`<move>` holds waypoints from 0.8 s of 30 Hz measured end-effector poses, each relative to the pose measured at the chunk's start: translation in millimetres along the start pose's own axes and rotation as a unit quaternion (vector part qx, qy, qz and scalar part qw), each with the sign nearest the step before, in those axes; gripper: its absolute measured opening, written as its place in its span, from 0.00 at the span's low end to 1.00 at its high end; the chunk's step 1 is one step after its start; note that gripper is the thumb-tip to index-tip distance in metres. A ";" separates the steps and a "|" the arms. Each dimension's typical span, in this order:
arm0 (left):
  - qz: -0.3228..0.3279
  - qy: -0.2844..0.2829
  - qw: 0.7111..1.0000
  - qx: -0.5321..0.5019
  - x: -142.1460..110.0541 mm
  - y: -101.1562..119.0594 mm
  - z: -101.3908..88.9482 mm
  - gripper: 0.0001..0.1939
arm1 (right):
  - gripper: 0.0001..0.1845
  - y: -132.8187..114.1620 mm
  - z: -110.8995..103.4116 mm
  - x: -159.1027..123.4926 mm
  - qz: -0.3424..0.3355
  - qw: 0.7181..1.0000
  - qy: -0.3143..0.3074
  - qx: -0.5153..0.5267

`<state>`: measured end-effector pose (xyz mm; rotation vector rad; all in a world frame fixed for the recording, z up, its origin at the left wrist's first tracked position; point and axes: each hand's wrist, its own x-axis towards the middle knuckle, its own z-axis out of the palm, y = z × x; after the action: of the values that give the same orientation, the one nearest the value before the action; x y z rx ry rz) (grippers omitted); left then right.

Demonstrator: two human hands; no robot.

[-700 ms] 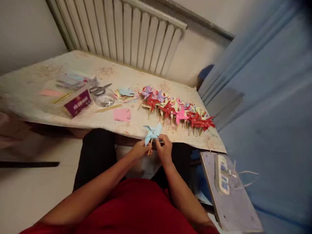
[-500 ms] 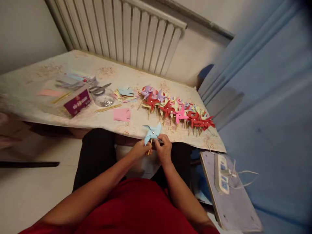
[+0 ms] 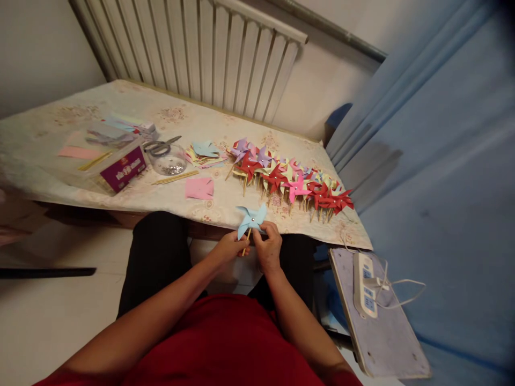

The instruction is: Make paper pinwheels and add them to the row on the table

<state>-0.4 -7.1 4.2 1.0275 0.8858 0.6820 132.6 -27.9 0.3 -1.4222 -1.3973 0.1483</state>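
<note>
A light blue paper pinwheel on a thin wooden stick is held over my lap, just off the table's near edge. My left hand is closed around its stick below the blades. At the pinwheel's lower right blade, my right hand pinches the paper between thumb and fingers. A pin head shows at the centre of the blades. Beyond it on the table lie a pink cut paper piece and several thin wooden sticks.
Many finished pinwheels stand crowded at the table's right. Further left are a paper stack, a round container of small metal pieces, scissors and a clear box with a purple label. A power strip rests on a board at right.
The view has shifted slightly. Both hands keep the same hold on the blue pinwheel, with hardly any visible movement.
</note>
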 end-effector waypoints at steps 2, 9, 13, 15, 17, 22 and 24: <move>0.001 0.002 1.000 -0.002 -0.2 1.0 -3.1 0.12 | 0.03 0.0 -4.4 0.1 0.010 1.000 -0.005 0.012; -0.014 0.008 1.000 -0.008 -1.4 5.2 -13.0 0.13 | 0.12 21.5 -25.5 18.2 0.126 0.983 -0.005 0.130; -0.035 0.011 0.999 0.002 -0.9 6.2 -16.3 0.12 | 0.16 32.2 -34.7 30.6 0.144 0.966 -0.087 0.197; -0.044 0.011 0.999 0.010 -0.7 6.6 -17.9 0.12 | 0.16 33.4 -38.1 33.8 0.148 0.960 -0.124 0.201; -0.049 0.003 0.999 0.014 -0.8 7.5 -19.7 0.13 | 0.14 33.2 -40.3 35.2 0.158 0.953 -0.154 0.210; -0.051 -0.031 0.998 0.017 -1.8 11.0 -24.4 0.13 | 0.10 31.7 -43.1 36.2 0.178 0.935 -0.207 0.228; -0.050 -0.043 0.998 0.020 -2.5 12.6 -25.5 0.12 | 0.10 31.1 -44.2 36.5 0.176 0.935 -0.219 0.218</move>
<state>-24.8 6.5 10.4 1.0334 0.8717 0.5340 194.7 -16.5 16.3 -1.2882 -1.3301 1.0001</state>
